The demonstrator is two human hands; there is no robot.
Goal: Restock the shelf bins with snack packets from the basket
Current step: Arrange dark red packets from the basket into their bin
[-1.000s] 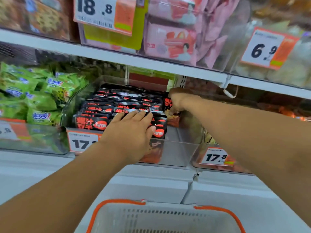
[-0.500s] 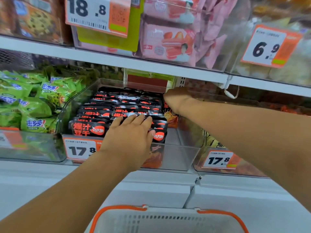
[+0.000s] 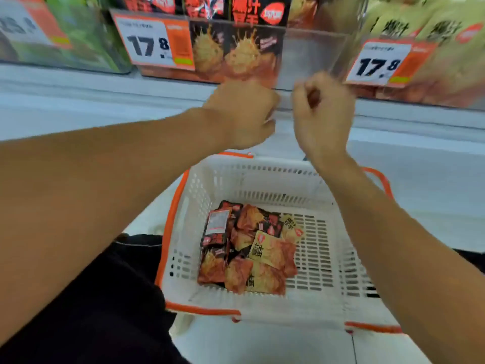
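Below me stands a white basket with an orange rim (image 3: pixel 262 179). Several black-red and yellow snack packets (image 3: pixel 246 248) lie loose on its floor. Straight ahead is the clear shelf bin (image 3: pixel 309 56), with black-red packets (image 3: pixel 236 51) standing inside behind its front wall. My left hand (image 3: pixel 241 114) and my right hand (image 3: pixel 321 114) hover side by side in front of the bin's lower edge, above the basket's far rim. Both have their fingers curled and hold nothing. Motion blurs both.
A 17.8 price tag (image 3: pixel 154 40) hangs on the bin's front. To the right a bin of pale yellow packets (image 3: pixel 420 24) carries its own 17.8 tag (image 3: pixel 380 64). A bin of green packets (image 3: pixel 78 40) is at the left. A white ledge (image 3: pixel 78 101) runs below the bins.
Both hands have come out of the black-red packet bin and dropped toward the basket. My view has tilted down, so the basket's contents now show.
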